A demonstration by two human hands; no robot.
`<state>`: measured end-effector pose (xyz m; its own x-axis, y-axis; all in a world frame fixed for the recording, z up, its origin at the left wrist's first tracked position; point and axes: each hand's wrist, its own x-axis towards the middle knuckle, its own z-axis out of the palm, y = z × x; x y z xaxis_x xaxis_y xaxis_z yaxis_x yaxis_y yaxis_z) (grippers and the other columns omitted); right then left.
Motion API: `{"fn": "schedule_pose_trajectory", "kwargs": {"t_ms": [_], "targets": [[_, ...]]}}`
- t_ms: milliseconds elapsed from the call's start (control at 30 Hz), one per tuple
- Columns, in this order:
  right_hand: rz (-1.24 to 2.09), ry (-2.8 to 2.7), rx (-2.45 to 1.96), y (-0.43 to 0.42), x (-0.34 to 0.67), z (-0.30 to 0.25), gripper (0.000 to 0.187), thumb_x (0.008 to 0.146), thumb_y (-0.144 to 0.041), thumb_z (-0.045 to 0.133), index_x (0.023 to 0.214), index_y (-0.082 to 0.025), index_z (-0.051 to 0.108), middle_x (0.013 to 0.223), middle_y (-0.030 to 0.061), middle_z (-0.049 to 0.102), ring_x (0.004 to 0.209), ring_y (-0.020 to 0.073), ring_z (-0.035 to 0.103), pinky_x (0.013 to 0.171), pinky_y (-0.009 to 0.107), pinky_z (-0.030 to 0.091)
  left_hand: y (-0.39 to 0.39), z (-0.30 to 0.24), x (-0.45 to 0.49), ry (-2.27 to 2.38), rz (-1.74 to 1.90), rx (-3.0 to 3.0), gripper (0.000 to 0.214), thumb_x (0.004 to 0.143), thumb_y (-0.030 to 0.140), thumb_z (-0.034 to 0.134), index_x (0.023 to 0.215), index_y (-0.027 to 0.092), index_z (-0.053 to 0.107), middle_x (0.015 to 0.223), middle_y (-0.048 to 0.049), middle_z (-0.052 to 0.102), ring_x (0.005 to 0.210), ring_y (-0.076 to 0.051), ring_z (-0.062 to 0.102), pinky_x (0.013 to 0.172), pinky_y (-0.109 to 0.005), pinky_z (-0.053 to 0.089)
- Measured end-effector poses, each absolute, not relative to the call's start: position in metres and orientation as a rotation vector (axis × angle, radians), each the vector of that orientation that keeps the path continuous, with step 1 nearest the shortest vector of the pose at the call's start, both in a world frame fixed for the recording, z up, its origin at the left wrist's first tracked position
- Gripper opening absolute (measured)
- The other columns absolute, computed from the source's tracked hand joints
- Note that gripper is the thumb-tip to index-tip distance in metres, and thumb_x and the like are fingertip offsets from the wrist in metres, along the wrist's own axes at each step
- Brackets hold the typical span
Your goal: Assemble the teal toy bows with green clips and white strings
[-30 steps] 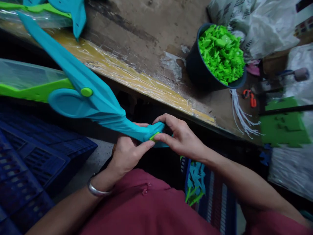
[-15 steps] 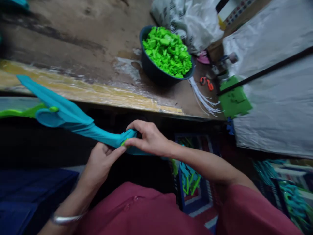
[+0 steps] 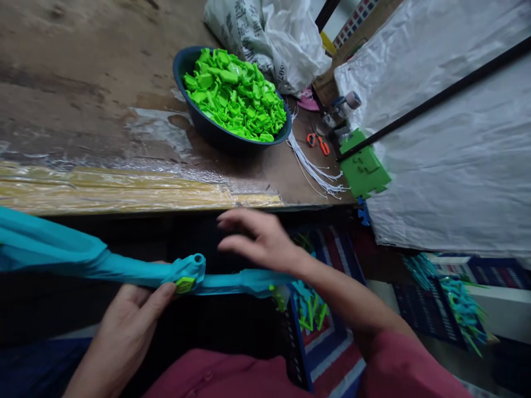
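Observation:
My left hand (image 3: 130,315) grips a long turquoise plastic piece (image 3: 128,269), bow-like in outline, near its middle. The thumb presses beside a small bright-green plastic part (image 3: 185,284) set into it, just below a round hole in a raised knob. The piece reaches out of view on the left; its right end passes behind my right forearm. My right hand (image 3: 259,237) is off the piece, above and to the right of the knob, fingers apart and curved with nothing in them.
On the worn wooden table (image 3: 95,72) stands a dark basin (image 3: 185,66) heaped with green plastic parts. White cords (image 3: 311,166), orange-handled scissors (image 3: 318,145) and a white sack (image 3: 244,33) lie nearby. A crate (image 3: 305,354) with turquoise and green pieces stands below right.
My right hand has let go of the turquoise piece and its green part. My left hand, still holding the piece, has shifted left and down in view. The table scene has slid left.

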<state>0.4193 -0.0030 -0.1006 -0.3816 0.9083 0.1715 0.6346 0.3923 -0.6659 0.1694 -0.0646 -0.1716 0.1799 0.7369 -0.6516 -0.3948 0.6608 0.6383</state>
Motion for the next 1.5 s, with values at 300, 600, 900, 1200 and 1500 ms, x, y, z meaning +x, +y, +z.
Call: {"fn": "schedule_pose_trajectory", "kwargs": {"t_ms": [300,600,900,1200,1500], "targets": [[-0.195,-1.615,-2.436,0.073,0.610,-0.124,0.019,0.085,-0.014,0.051,0.097,-0.009,0.064,0.111,0.0246,0.062,0.107,0.0348,0.056,0.094,0.050,0.044,-0.049,-0.166,0.171,0.972,0.803,0.121,0.050,0.075,0.069,0.072,0.076,0.019,0.072,0.117,-0.0128,0.074,0.120,-0.034,0.062,0.094,-0.037,0.059],[-0.040,-1.742,-2.402,0.056,0.560,-0.110,0.020,0.090,-0.009,0.038,0.092,-0.010,0.058,0.092,0.0196,0.063,0.088,0.0275,0.058,0.083,0.041,0.044,-0.066,-0.153,0.177,0.991,1.056,0.134,0.022,0.077,0.035,0.074,0.091,0.019,0.075,0.085,-0.0065,0.074,0.109,-0.030,0.068,0.098,-0.042,0.058],[1.143,-2.447,-1.371,-0.058,0.385,-0.077,0.016,0.102,-0.023,0.046,0.088,-0.019,0.053,0.073,-0.0035,0.055,0.059,0.0087,0.046,0.058,0.024,0.031,-0.080,-0.163,0.180,0.585,0.965,0.242,0.038,0.076,0.036,0.073,0.107,0.016,0.076,0.131,-0.0189,0.069,0.118,-0.036,0.065,0.096,-0.043,0.055],[1.441,-2.296,-1.265,-0.031,0.375,-0.089,0.016,0.098,-0.024,0.055,0.088,-0.017,0.065,0.087,0.0026,0.065,0.078,0.0130,0.059,0.070,0.024,0.044,-0.085,-0.173,0.171,0.418,1.135,0.285,0.015,0.076,0.024,0.071,0.088,0.017,0.074,0.074,-0.0036,0.064,0.104,-0.025,0.060,0.099,-0.042,0.049],[1.869,-0.952,-1.208,0.019,0.293,-0.123,0.016,0.096,-0.031,0.061,0.095,-0.016,0.066,0.070,-0.0014,0.067,0.056,0.0091,0.062,0.056,0.022,0.053,-0.089,-0.168,0.183,0.330,0.990,0.517,0.016,0.072,0.025,0.071,0.086,0.017,0.074,0.067,-0.0058,0.059,0.100,-0.030,0.058,0.092,-0.045,0.045]]}}
